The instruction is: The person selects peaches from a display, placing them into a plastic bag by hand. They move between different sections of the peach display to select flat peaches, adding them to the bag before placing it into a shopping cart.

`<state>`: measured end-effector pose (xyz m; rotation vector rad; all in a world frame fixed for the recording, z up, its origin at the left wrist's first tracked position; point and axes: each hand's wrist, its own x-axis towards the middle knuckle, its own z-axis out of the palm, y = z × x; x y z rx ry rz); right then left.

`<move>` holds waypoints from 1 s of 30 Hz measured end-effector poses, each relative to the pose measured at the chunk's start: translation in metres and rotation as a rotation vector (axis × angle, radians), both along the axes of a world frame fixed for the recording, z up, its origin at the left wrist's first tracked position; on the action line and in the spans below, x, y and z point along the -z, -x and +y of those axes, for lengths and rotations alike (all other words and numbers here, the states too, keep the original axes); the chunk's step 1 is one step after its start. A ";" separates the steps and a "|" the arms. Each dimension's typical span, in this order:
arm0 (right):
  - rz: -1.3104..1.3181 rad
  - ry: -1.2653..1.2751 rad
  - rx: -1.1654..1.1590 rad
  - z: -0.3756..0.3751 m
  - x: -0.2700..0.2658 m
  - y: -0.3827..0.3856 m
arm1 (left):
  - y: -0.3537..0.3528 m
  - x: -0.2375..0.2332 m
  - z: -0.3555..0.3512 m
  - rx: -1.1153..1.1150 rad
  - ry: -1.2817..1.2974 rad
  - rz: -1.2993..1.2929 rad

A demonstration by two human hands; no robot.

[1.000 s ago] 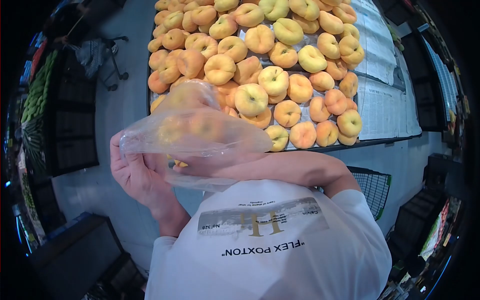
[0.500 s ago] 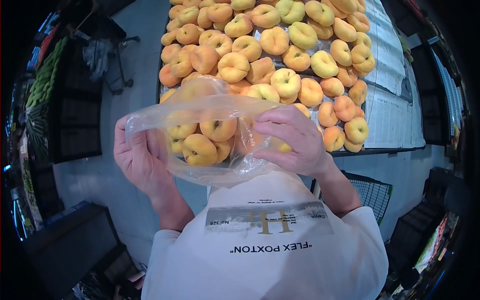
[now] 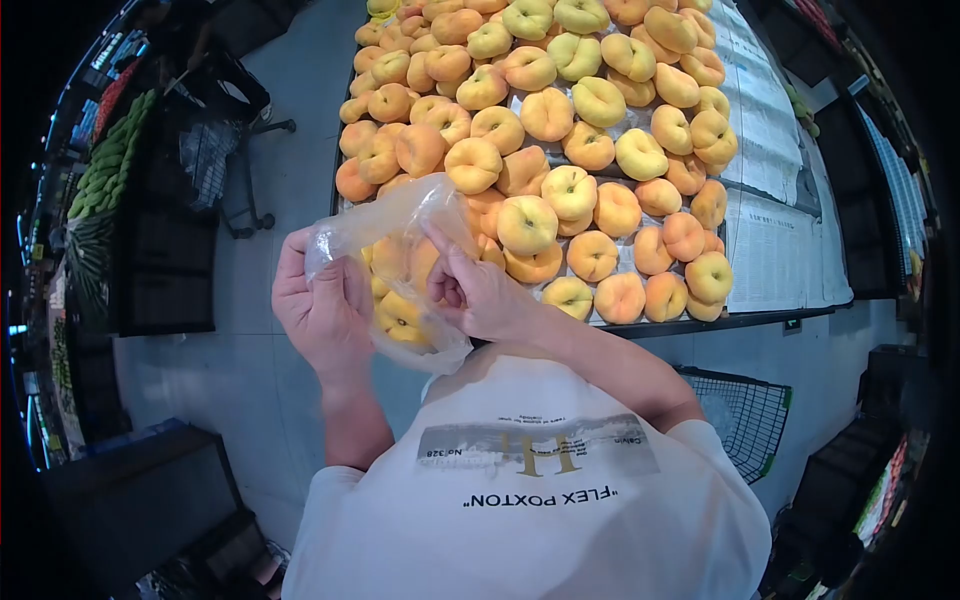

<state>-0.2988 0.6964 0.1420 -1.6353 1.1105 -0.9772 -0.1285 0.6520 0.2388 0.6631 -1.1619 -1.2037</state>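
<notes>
Pale floor (image 3: 240, 370) surrounds a dark-edged display stand (image 3: 750, 319); flat yellow-orange peaches (image 3: 547, 114) are heaped over its left and middle, with printed paper sheets (image 3: 780, 240) exposed along the right side. Green produce (image 3: 112, 165) lies at far left; a wire basket cart (image 3: 750, 415) is at right, near the right elbow. Clear plastic bag (image 3: 370, 225): located at the near left corner of the stand, containing several bagged peaches (image 3: 402, 317). Left hand (image 3: 325, 305): narrow grip, thumb and fingers closed on the bag's left edge. Right hand (image 3: 478, 292): at the bag's right side, index finger extended against the plastic, remaining fingers curled; whether they pinch any film cannot be determined. White printed shirt (image 3: 520, 540) occupies the lower view.
</notes>
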 end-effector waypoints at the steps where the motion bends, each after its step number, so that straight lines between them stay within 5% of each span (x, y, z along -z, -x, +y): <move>1: -0.066 0.044 -0.022 -0.005 -0.006 -0.008 | 0.003 -0.001 0.004 0.030 -0.008 0.003; 12: -0.050 0.616 0.210 -0.044 -0.009 -0.029 | 0.020 0.014 0.011 0.245 -0.069 0.024; 18: -0.317 0.247 0.170 -0.044 -0.019 -0.017 | -0.004 0.021 0.013 0.265 -0.070 -0.098; 22: -0.577 0.062 0.126 -0.049 -0.018 -0.007 | -0.014 0.035 0.017 0.261 0.198 -0.276; 28: -0.665 -0.021 0.145 -0.055 -0.029 0.000 | -0.036 0.061 0.052 -0.080 0.673 -0.977; 30: -0.651 -0.004 0.144 -0.058 -0.034 0.002 | -0.020 0.067 0.059 -0.245 0.636 -1.113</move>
